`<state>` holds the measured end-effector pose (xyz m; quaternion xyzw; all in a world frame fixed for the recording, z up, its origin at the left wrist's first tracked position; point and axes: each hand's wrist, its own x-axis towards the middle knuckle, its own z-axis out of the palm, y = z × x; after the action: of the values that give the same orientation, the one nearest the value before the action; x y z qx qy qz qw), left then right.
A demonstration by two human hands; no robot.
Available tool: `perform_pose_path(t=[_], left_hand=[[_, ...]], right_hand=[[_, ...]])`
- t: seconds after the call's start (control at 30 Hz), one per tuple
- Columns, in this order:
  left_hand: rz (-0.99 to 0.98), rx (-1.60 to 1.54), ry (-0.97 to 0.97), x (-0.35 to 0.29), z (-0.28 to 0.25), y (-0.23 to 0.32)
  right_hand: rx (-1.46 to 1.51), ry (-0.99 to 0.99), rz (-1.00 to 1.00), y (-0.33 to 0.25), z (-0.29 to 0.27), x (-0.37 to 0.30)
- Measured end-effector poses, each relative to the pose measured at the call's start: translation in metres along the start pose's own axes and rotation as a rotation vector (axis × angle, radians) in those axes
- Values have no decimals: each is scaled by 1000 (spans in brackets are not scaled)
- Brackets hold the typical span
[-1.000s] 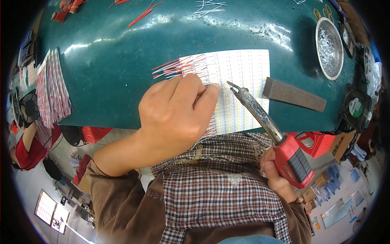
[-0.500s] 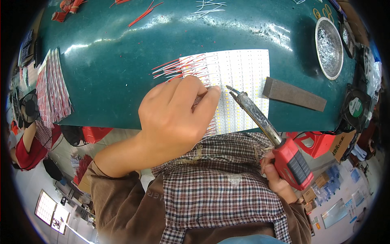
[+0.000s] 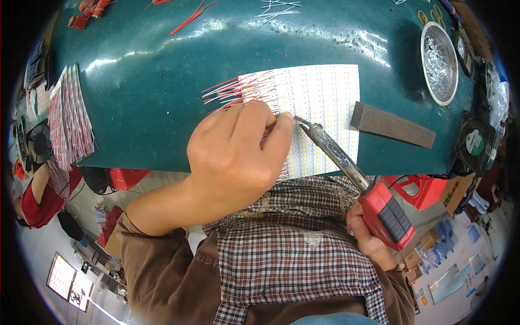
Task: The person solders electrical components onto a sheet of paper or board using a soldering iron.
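A white LED strip panel [image 3: 325,92] with rows of small yellow chips lies on the green table. Red and white wires [image 3: 230,93] stick out along its left edge. My left hand [image 3: 235,146] rests over the panel's left part, thumb and forefinger pinched on a thin wire that the fingers mostly hide. From the right, my right hand [image 3: 365,230] grips a soldering iron [image 3: 387,216] by its red and black handle. Its dark tip is at the panel, right beside my left fingertips; whether it touches the wire I cannot tell.
A grey-brown block [image 3: 392,125] lies right of the panel. Beyond it are a metal bowl [image 3: 440,65] with silvery bits and a black fan [image 3: 475,142]. Wired strips [image 3: 70,116] hang over the table's left edge. Loose red wires [image 3: 192,19] lie at the back. Another person's arm [image 3: 38,187] shows at left.
The soldering iron has moved slightly left and its tip has come up to my left fingertips. My left hand has shifted very little.
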<state>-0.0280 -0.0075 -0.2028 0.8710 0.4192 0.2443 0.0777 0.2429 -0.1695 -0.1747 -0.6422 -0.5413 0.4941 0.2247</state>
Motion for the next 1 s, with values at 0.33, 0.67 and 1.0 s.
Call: perform_pose_path(t=[0.33,0.67,1.0], left_hand=[[43,62,-3,0,2,1],[4,-3,-66,8,-9,-2],[-187,-65,8,82,13,-74]], right_hand=[[166,17,113,-9,-4,1],[275,53,130,-18,-5,4],[376,124,81,-23,-3,9]])
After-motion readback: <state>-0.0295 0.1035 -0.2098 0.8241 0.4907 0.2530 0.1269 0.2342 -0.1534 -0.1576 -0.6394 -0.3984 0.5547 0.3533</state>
